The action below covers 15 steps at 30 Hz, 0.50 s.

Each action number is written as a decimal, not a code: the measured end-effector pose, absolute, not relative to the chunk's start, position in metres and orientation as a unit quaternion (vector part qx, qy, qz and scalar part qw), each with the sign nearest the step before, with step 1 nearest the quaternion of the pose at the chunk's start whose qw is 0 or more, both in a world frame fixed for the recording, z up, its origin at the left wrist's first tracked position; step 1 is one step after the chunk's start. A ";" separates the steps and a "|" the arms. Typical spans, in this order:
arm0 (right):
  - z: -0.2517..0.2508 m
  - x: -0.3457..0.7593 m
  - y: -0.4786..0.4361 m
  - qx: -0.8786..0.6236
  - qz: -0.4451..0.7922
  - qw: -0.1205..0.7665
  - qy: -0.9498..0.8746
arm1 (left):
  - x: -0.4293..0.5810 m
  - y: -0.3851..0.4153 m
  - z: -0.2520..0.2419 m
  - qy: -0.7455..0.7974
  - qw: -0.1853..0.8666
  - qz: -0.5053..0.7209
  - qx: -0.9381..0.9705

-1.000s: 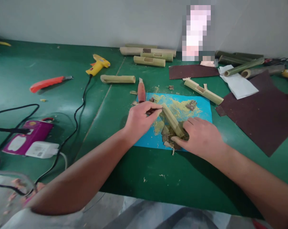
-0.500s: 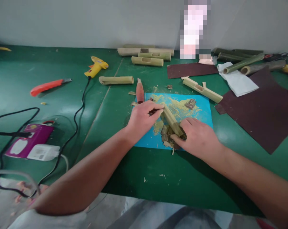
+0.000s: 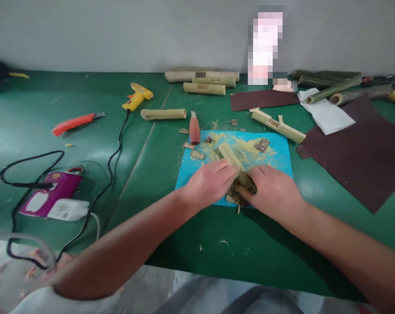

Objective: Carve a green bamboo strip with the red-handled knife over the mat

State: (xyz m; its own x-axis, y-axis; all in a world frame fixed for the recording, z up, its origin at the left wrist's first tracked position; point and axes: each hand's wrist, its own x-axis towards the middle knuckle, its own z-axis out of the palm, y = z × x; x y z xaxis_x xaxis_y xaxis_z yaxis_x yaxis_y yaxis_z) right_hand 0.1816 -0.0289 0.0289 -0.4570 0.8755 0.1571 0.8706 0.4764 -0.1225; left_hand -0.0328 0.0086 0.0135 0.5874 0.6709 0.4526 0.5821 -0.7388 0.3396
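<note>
A short pale-green bamboo piece (image 3: pixel 229 157) lies slanted on a blue mat (image 3: pixel 279 155) covered with yellowish dust and bark scraps (image 3: pixel 261 144). My right hand (image 3: pixel 272 189) is closed over the near end of the bamboo and pins it to the mat. My left hand (image 3: pixel 210 181) sits right beside it at the bamboo's middle. Its fingers are curled and pressed against the bamboo, and what they pinch is hidden. The two hands almost touch.
A red-handled knife (image 3: pixel 194 129) lies at the mat's far left corner. Around it are a yellow glue gun (image 3: pixel 137 96) with a black cord, an orange utility knife (image 3: pixel 75 123), several bamboo tubes (image 3: pixel 200 81), dark sandpaper sheets (image 3: pixel 364 161), white paper (image 3: pixel 325 115) and a purple box (image 3: pixel 53 187).
My left hand has slid along the bamboo from its far end toward me and now sits beside my right hand. The thin dark tool seen in it earlier no longer shows.
</note>
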 end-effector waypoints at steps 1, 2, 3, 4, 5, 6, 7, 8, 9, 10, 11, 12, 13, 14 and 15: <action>0.029 0.181 -0.029 -0.513 0.013 0.097 -0.853 | -0.033 0.008 0.014 0.353 0.079 0.285 0.888; 0.030 0.181 -0.029 -0.514 0.014 0.095 -0.853 | -0.033 0.008 0.014 0.364 0.077 0.293 0.881; 0.030 0.181 -0.029 -0.515 0.015 0.093 -0.852 | -0.033 0.008 0.014 0.381 0.070 0.304 0.870; 0.029 0.181 -0.030 -0.517 0.015 0.093 -0.851 | -0.033 0.008 0.013 0.393 0.065 0.311 0.863; 0.029 0.180 -0.030 -0.519 0.015 0.095 -0.849 | -0.032 0.007 0.013 0.396 0.064 0.310 0.862; 0.029 0.180 -0.030 -0.520 0.015 0.095 -0.849 | -0.032 0.006 0.013 0.385 0.070 0.298 0.870; 0.029 0.180 -0.030 -0.522 0.013 0.095 -0.848 | -0.031 0.005 0.012 0.369 0.080 0.284 0.881; 0.028 0.180 -0.030 -0.523 0.012 0.094 -0.847 | -0.030 0.004 0.012 0.355 0.088 0.274 0.889; 0.029 0.180 -0.030 -0.524 0.012 0.093 -0.846 | -0.030 0.003 0.012 0.350 0.093 0.273 0.891; 0.029 0.180 -0.030 -0.526 0.013 0.091 -0.846 | -0.030 0.003 0.012 0.358 0.092 0.282 0.886; 0.029 0.180 -0.030 -0.528 0.017 0.088 -0.845 | -0.031 0.003 0.012 0.372 0.085 0.294 0.877; 0.030 0.180 -0.030 -0.531 0.022 0.084 -0.843 | -0.031 0.003 0.013 0.380 0.078 0.301 0.871; 0.031 0.180 -0.030 -0.533 0.028 0.079 -0.842 | -0.032 0.002 0.013 0.380 0.074 0.300 0.872; 0.032 0.179 -0.030 -0.536 0.034 0.075 -0.840 | -0.032 0.001 0.014 0.370 0.076 0.290 0.880; 0.033 0.179 -0.030 -0.537 0.039 0.071 -0.839 | -0.032 0.000 0.014 0.352 0.085 0.274 0.891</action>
